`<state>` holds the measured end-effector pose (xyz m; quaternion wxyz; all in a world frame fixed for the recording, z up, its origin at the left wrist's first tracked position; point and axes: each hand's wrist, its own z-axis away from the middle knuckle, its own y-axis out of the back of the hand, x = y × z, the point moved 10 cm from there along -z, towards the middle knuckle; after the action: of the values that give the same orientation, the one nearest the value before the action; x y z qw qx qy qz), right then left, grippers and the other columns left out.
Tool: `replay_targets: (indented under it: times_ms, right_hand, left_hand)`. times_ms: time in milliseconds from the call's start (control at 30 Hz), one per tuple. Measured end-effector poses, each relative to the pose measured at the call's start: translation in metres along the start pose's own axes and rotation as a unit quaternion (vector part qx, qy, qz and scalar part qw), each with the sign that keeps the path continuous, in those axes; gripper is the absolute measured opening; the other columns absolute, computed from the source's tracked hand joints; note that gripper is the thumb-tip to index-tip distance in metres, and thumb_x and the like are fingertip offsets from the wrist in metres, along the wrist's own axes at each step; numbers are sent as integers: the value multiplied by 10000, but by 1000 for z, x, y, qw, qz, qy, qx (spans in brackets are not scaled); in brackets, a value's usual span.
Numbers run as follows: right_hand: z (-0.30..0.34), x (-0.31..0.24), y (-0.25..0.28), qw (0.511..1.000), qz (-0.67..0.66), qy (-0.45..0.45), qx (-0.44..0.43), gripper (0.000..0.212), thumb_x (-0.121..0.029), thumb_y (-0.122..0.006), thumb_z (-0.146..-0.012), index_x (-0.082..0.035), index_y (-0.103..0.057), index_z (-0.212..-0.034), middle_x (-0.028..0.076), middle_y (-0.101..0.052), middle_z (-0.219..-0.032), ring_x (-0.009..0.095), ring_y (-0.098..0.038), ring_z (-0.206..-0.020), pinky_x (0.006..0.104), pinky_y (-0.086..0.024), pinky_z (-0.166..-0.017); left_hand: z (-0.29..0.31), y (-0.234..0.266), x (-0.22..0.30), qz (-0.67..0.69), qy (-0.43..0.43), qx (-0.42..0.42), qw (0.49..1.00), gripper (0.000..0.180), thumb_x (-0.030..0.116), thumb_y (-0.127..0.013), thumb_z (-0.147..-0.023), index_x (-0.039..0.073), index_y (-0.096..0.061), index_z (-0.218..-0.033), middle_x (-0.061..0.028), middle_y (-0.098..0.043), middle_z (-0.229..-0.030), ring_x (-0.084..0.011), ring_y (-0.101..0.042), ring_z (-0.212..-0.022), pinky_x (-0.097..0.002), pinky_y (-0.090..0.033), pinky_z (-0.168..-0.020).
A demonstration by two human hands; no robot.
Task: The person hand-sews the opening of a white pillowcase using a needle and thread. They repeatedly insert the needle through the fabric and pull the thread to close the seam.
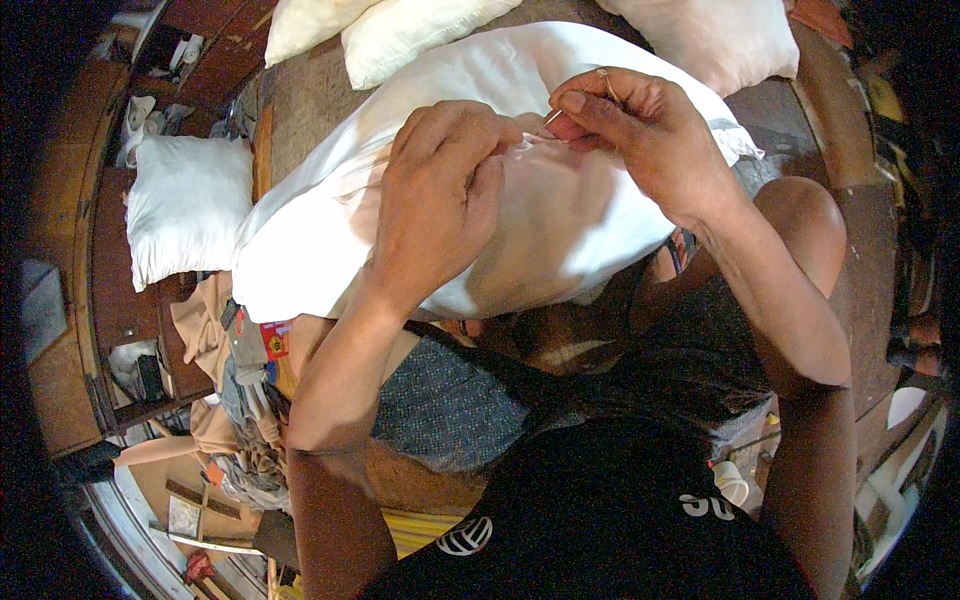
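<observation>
A large white stuffed pillow (500,245) lies across my lap, its surface creased toward a gathered seam (543,138) near the middle. My left hand (435,195) is closed with thumb and fingers pinching the cloth at the left end of that seam. On the other side, my right hand (665,140) holds a thin sewing needle (553,117) between thumb and forefinger, slanting down toward the cloth. A small loop of pale thread (606,80) shows above the right fingers. Whether the needle's tip enters the fabric is too small to tell.
More pillows lie at the back: cream ones (425,35) in the middle and another (715,40) at right. A smaller white pillow (190,205) is at left by a wooden cabinet (75,190). Piled cloths (250,435) sit lower left; a white cup (731,483) stands lower right.
</observation>
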<state>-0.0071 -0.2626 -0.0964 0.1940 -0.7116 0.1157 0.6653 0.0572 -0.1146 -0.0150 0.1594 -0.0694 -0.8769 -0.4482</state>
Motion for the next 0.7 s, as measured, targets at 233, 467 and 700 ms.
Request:
replay_targets:
  times_ms: [233,467,700]
  right_hand:
    - [0,0,-1,1000,-3,5,-7,257,-169,-645,-1054,64,-717,-1131,121,-765,-1016,169,-734,-936,295,-594,-856]
    - [1,-6,-1,999,43,31,-4,257,-165,-636,-1057,70,-709,-1133,128,-767,-992,165,-733,-921,299,-594,-835]
    - [1,-7,-3,996,61,54,-18,259,-168,-637,-1056,68,-711,-1130,123,-774,-994,169,-735,-908,308,-592,-845]
  left_hand:
    - [3,-5,8,-76,-29,5,997,117,95,-747,-851,56,-720,-957,-106,-665,-994,-324,-620,-981,-431,-493,-881]
    - [3,-5,4,-58,-11,-3,998,118,98,-742,-859,45,-706,-957,-109,-665,-985,-329,-618,-972,-434,-489,-883]
    - [3,-5,5,-57,-7,0,998,96,74,-718,-858,35,-686,-939,-117,-666,-972,-335,-621,-950,-438,-487,-872]
